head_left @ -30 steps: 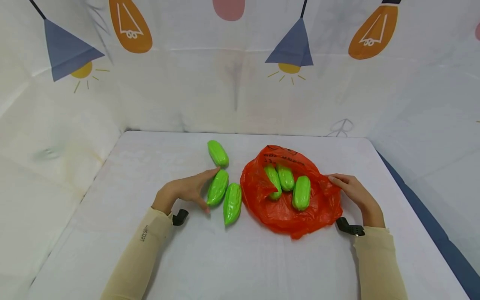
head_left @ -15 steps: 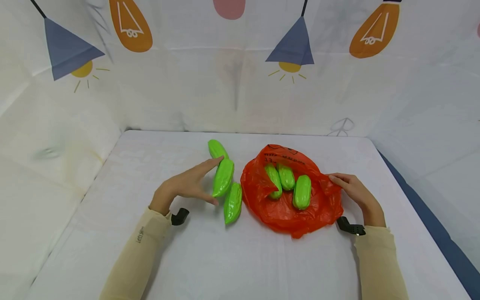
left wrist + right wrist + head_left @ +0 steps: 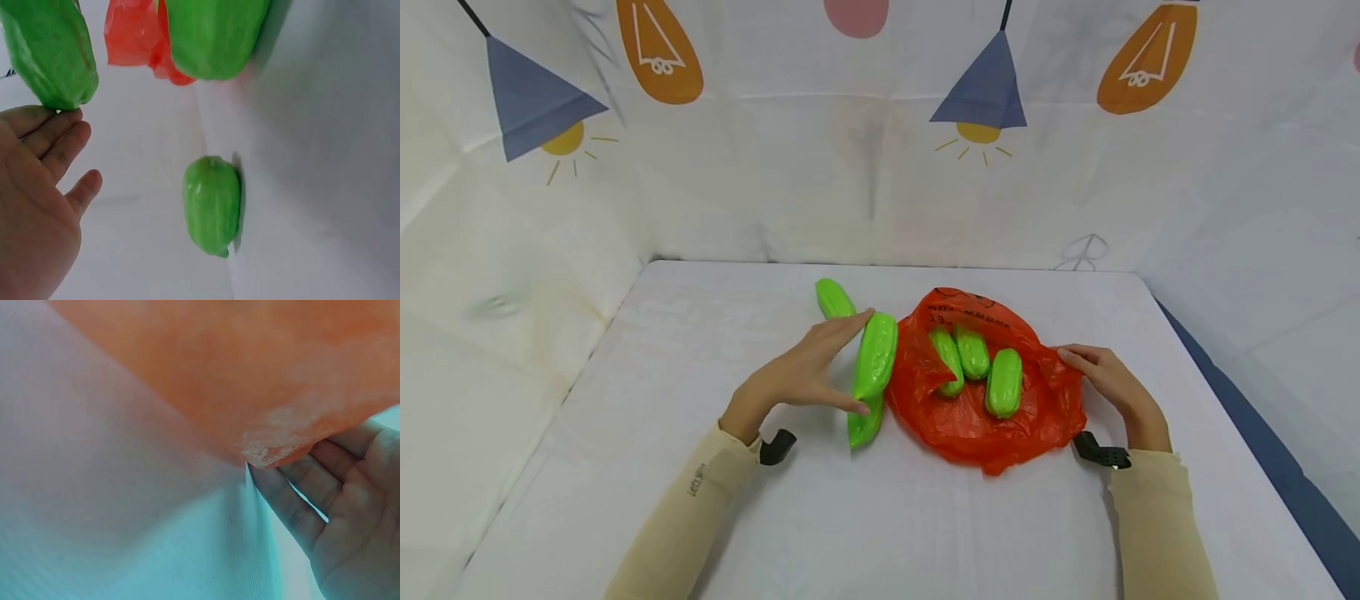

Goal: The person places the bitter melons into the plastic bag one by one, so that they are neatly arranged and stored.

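Observation:
In the head view my left hand pinches a glossy green gourd by its two ends, between thumb and fingertips, just left of a red plastic bag. The bag lies open on the table with several green gourds inside. My right hand pinches the bag's right rim. In the left wrist view the held gourd meets the fingertips of the left hand. The right wrist view has the bag over the fingers of the right hand.
A loose gourd lies behind my left hand. Another gourd lies partly hidden under the held one, beside the bag. The white table backs onto a cloth wall printed with lamps.
My left hand has lifted the middle gourd from the table and carried it right, over the nearer loose gourd to the bag's left rim. My right hand stays at the bag's edge.

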`<control>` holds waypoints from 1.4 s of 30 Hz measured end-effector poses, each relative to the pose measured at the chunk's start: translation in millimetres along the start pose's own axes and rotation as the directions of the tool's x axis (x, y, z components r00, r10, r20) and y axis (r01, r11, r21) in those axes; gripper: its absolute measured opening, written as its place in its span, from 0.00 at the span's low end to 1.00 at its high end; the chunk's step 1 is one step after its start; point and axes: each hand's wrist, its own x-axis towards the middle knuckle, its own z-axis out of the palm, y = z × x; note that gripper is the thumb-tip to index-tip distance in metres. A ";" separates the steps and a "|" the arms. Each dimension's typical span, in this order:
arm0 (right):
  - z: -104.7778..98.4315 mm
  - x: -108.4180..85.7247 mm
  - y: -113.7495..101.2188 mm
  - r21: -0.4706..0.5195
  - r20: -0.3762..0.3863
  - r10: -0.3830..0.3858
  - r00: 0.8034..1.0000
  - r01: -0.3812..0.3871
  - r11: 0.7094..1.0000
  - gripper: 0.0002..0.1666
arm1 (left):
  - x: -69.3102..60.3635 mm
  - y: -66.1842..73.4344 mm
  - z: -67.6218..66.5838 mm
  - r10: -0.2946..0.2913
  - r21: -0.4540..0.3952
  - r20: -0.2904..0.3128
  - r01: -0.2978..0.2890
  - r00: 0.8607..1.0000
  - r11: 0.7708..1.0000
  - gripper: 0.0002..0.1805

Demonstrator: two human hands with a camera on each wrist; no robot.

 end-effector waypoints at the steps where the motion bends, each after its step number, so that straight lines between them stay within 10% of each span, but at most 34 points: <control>1: -0.1 0.0 -0.2 0.000 0.001 0.001 1.000 -0.001 1.000 0.37 | 0.7 1.9 1.3 0.007 0.004 -0.003 -0.007 1.000 1.000 0.70; 13: 0.4 -0.1 -0.9 -0.006 -0.007 -0.006 1.000 0.006 1.000 0.36 | 11.8 22.8 22.4 0.131 0.048 -0.019 -0.130 0.991 0.990 0.70; 32: -1.2 0.0 1.5 -0.004 -0.001 0.011 1.000 -0.011 1.000 0.37 | 68.6 60.8 31.0 0.114 0.109 0.011 -0.115 0.993 0.987 0.68; 42: -0.1 -1.1 1.4 0.001 -0.009 -0.010 1.000 0.010 1.000 0.36 | 87.2 73.1 58.4 0.111 0.087 0.100 -0.120 0.989 0.989 0.66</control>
